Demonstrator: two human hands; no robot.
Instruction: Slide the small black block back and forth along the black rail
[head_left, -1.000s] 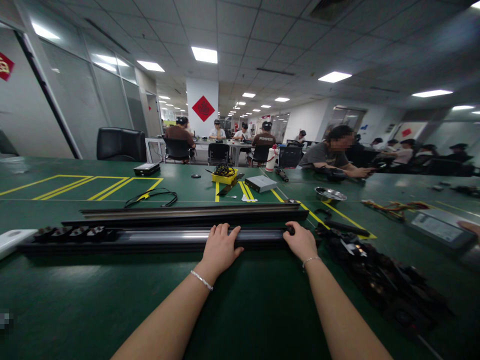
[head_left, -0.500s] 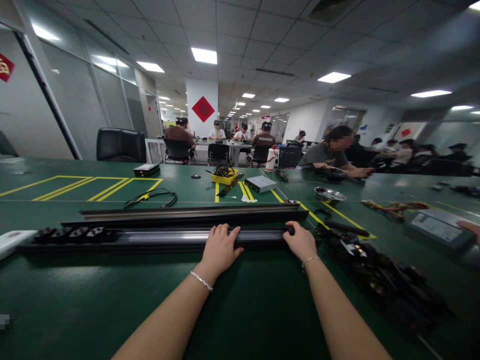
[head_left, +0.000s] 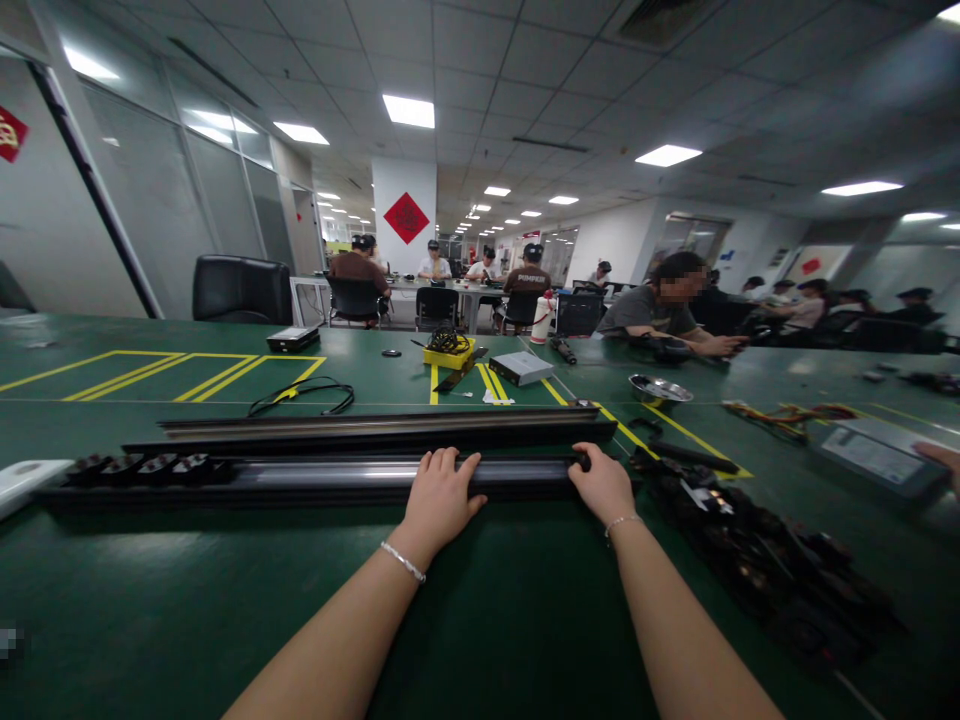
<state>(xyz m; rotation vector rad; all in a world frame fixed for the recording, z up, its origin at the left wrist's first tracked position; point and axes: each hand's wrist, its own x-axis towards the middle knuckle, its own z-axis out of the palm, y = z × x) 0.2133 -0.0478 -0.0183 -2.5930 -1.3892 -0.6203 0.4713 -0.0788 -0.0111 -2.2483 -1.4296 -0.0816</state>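
The long rail (head_left: 337,472) is clasped by the left hand (head_left: 439,502), its dark end piece (head_left: 581,461) pinched by the right hand (head_left: 606,488)

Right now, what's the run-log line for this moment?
left hand: resting on metal rail | right hand: fingers around small dark part at rail's right end | second rail: behind | black blocks: on rail's left end

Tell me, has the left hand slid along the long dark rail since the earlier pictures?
No: against the yellow tray, the left hand and the rail beneath it both sit where they did before.
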